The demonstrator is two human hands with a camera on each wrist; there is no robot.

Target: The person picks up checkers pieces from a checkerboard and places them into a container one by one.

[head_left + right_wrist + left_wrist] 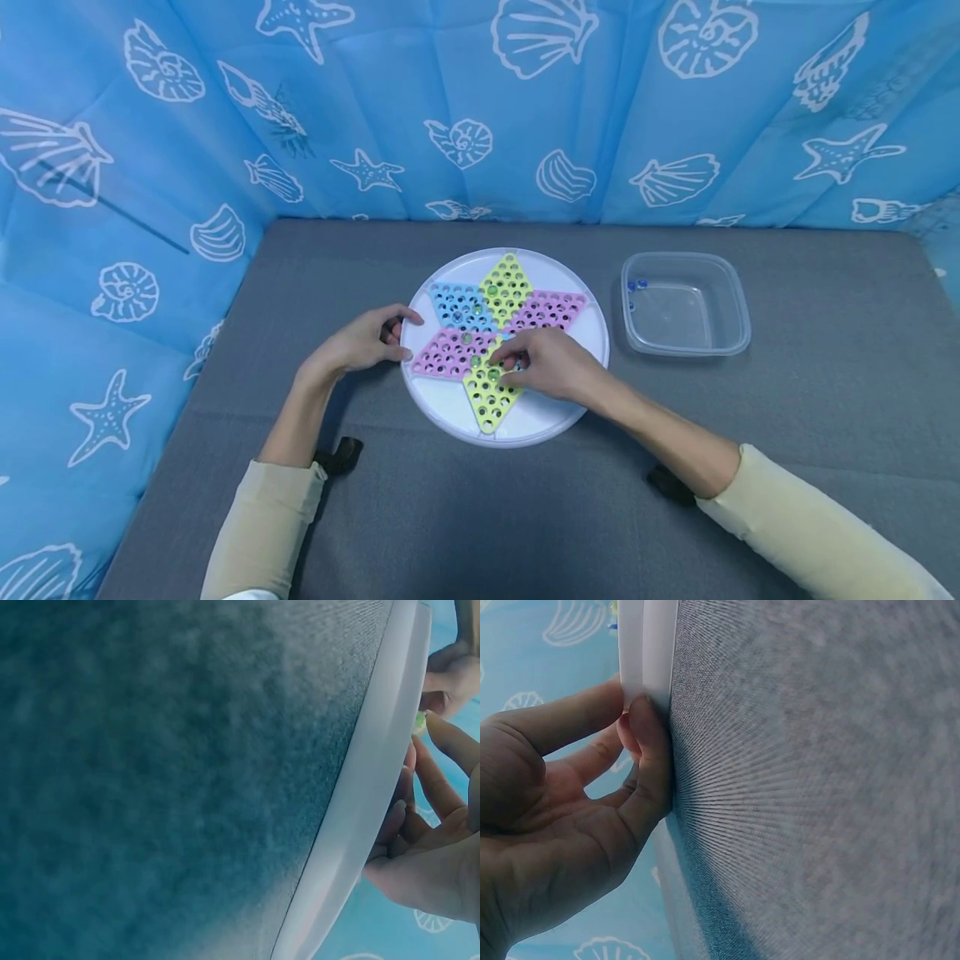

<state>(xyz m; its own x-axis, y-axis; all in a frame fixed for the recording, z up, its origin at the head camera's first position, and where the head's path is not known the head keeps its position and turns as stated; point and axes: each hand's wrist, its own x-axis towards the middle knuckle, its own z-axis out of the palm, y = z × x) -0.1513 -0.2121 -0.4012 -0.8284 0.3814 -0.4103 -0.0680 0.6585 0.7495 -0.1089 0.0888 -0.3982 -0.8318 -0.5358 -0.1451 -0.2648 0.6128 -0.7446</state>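
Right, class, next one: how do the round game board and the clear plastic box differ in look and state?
The round game board is circular, while the clear plastic box is roughly rectangular with rounded corners. The board is white with a multicoloured star; the box is see-through. The left hand grips the board's rim and the right hand is over its star, whereas neither hand touches the box. Both rest on the grey table.
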